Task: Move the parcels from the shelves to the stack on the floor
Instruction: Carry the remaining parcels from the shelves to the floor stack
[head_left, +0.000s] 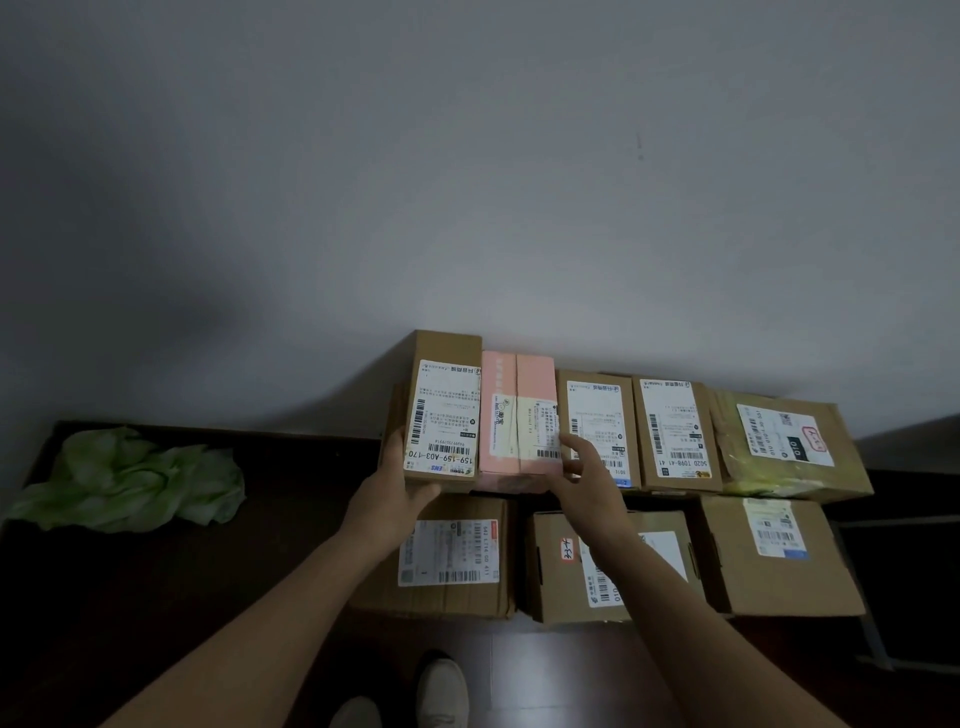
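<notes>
A stack of parcels stands on the dark floor against a grey wall. In its upper row, a tall brown parcel (444, 410) with a white barcode label stands at the left end, beside a pink parcel (517, 421). My left hand (400, 493) grips the brown parcel's near left corner from below and the side. My right hand (584, 470) reaches with relaxed fingers to the pink parcel's right near edge; whether it touches it I cannot tell. More brown parcels (675, 436) continue the row to the right.
A lower row of brown parcels (774, 556) sits in front. A dark low table (156, 571) at the left carries a crumpled green bag (130, 480). My shoes (441, 691) stand on the floor just before the stack. A dark frame (904, 519) is at the right.
</notes>
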